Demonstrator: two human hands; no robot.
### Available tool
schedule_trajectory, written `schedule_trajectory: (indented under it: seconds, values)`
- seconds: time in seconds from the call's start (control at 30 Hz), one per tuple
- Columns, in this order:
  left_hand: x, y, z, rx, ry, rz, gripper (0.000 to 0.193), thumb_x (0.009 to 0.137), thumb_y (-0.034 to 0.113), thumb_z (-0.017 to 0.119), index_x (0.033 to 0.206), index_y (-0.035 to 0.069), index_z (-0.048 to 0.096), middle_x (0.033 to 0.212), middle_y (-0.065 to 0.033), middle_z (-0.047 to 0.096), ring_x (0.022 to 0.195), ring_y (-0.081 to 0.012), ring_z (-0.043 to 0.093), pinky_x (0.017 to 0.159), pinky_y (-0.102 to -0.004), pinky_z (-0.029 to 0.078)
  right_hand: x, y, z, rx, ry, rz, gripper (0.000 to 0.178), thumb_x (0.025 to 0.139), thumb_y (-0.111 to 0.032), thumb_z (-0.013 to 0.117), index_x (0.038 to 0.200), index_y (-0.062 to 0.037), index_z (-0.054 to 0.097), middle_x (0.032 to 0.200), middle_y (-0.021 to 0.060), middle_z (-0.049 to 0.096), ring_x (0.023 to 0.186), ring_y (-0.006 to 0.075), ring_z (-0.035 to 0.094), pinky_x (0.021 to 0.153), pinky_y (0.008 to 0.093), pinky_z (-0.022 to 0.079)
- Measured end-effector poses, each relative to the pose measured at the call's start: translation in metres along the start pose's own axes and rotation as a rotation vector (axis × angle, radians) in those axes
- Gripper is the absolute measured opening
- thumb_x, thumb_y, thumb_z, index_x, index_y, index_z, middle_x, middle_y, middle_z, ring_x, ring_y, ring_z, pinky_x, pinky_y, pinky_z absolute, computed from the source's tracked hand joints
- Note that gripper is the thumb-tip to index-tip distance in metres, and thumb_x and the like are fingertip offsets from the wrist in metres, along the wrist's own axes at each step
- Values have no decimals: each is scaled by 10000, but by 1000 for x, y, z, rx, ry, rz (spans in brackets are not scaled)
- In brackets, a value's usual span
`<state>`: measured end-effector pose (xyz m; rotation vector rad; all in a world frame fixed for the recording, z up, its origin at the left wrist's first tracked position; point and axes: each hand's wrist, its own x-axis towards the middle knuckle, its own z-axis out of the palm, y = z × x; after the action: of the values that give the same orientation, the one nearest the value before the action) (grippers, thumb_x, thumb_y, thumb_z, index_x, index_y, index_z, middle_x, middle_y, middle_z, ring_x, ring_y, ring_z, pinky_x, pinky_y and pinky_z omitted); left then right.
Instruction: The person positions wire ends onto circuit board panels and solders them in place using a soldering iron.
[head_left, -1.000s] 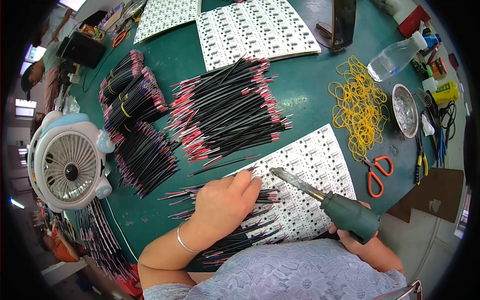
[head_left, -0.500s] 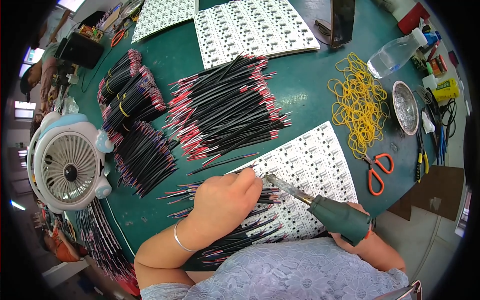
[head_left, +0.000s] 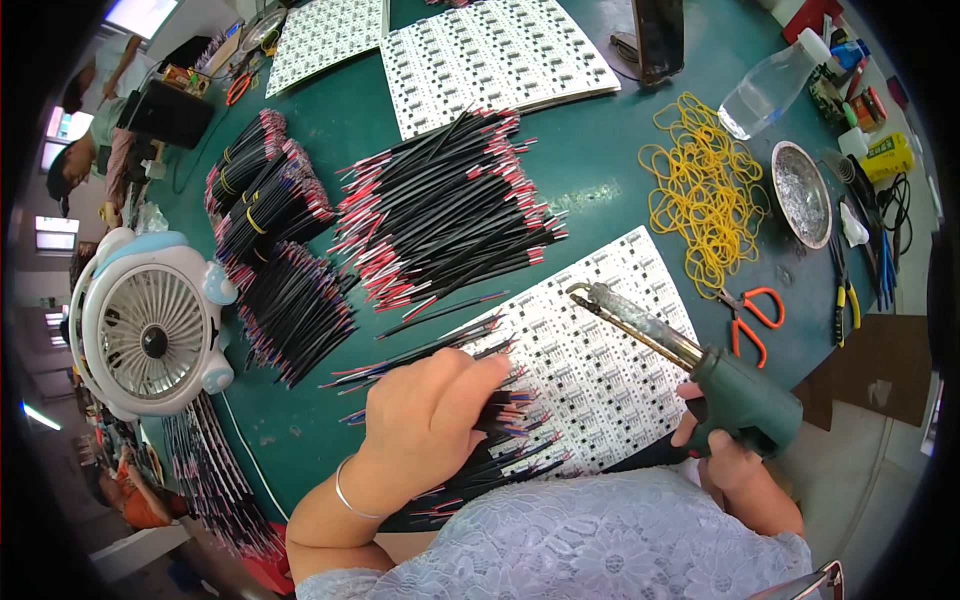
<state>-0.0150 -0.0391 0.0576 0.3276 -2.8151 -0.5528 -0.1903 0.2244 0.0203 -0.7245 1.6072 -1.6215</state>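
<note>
Centrally, circuit board (head_left: 600,400) between hands (head_left: 425,410) (head_left: 735,465), soldering gun (head_left: 745,398) in right.

Head cam, from my end: left hand (head_left: 425,405) closed on a bunch of black cable pieces (head_left: 508,412) over the white circuit-board panel (head_left: 625,300). Right hand (head_left: 735,458) grips the green soldering gun (head_left: 748,400), tip over the panel, apart from the left. On the table (head_left: 600,205) I've got a loose cable pile (head_left: 450,215) ahead, yellow rubber bands (head_left: 705,190), orange-handled cutters (head_left: 757,315) right, fan (head_left: 152,335) left.
</note>
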Motion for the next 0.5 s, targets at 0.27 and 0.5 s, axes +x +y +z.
schedule_trajectory:
  seconds: [0.27,0.5]
  values:
    - [-11,0,25,151,-179,10,206,720,130,600,922,94,589,746,-31,458,597,-167,544,471,-282,422,-1,0,-6,-327,-315,-30,259,802,-59,634,1038,35,581,909,130,599,639,159,635,559,263,517]
    - [-10,-5,35,139,-129,102,221,734,131,594,951,92,613,727,-26,439,566,-151,525,464,-282,414,-6,7,-4,-448,-285,-79,339,854,-197,589,1111,21,550,925,102,622,654,147,629,632,287,495]
